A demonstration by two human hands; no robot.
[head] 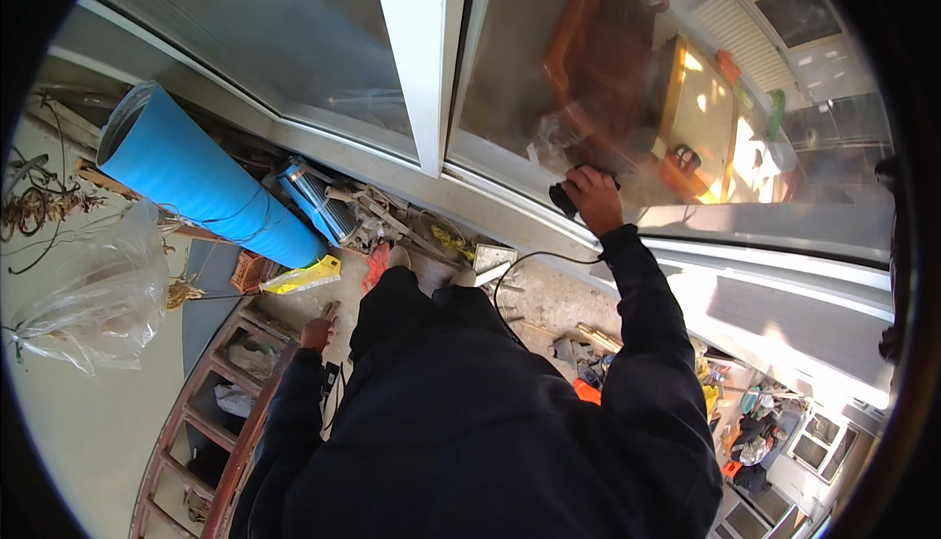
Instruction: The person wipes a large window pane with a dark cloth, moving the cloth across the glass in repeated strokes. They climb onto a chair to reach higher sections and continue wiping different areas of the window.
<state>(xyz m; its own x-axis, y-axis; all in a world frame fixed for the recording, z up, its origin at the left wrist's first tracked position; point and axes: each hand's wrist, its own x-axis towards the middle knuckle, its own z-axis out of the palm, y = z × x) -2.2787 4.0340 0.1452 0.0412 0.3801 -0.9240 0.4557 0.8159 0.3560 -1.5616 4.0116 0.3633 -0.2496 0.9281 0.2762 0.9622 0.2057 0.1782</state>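
My right hand (597, 201) grips a black handheld object (564, 199) against the lower part of a glass pane (507, 98). My fingers and palm cover much of that object, so its exact kind cannot be told. A black cable (507, 274) loops from near my right wrist down to my body. My left hand (317, 332) hangs low on the other side, fingers extended, with nothing visible in it. Beside it stands a reddish-brown ladder (213, 429). A small black box with a cord (331, 379) shows just below the left wrist.
A large blue roll (213, 179) leans by the window frame (423, 61). A clear plastic bag (103, 289) hangs at left. Wood scraps and debris (397, 215) lie around my shoes (399, 257). Behind the glass stands a brown wooden chair (603, 61).
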